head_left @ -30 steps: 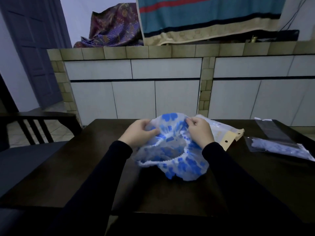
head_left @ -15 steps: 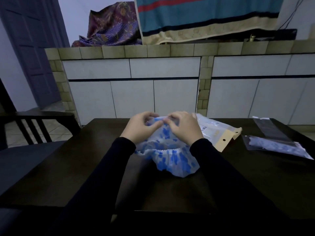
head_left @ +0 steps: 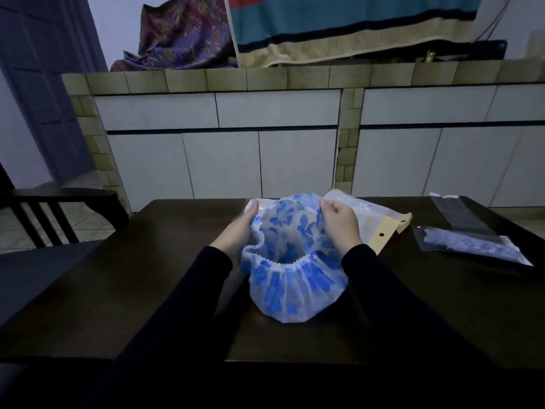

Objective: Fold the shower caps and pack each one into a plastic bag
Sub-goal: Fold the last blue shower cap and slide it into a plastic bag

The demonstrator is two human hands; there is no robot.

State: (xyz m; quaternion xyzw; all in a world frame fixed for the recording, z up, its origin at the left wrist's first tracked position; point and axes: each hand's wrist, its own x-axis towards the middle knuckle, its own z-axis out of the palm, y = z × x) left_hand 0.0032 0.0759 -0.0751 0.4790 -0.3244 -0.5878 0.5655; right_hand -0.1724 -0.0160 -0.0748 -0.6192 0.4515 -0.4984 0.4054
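A translucent shower cap [head_left: 292, 264] with blue butterfly prints lies spread on the dark table, its white elastic rim facing me. My left hand [head_left: 240, 231] holds the cap's far left edge, fingers partly under the plastic. My right hand [head_left: 342, 222] pinches the far right edge. Behind my right hand lies a clear plastic bag with a beige header strip [head_left: 380, 222]. At the right, another clear bag [head_left: 472, 246] holds a folded blue-print cap.
The dark wooden table [head_left: 132, 276] fills the foreground. An empty dark-looking bag [head_left: 460, 214] lies at the far right corner. A dark chair [head_left: 44, 219] stands to the left. White cabinets and a tiled counter with draped cloths stand behind.
My hands, bunched together at the cap's top half a second ago, have moved apart and stretched the cap wide open, so its dome now stands rounded.
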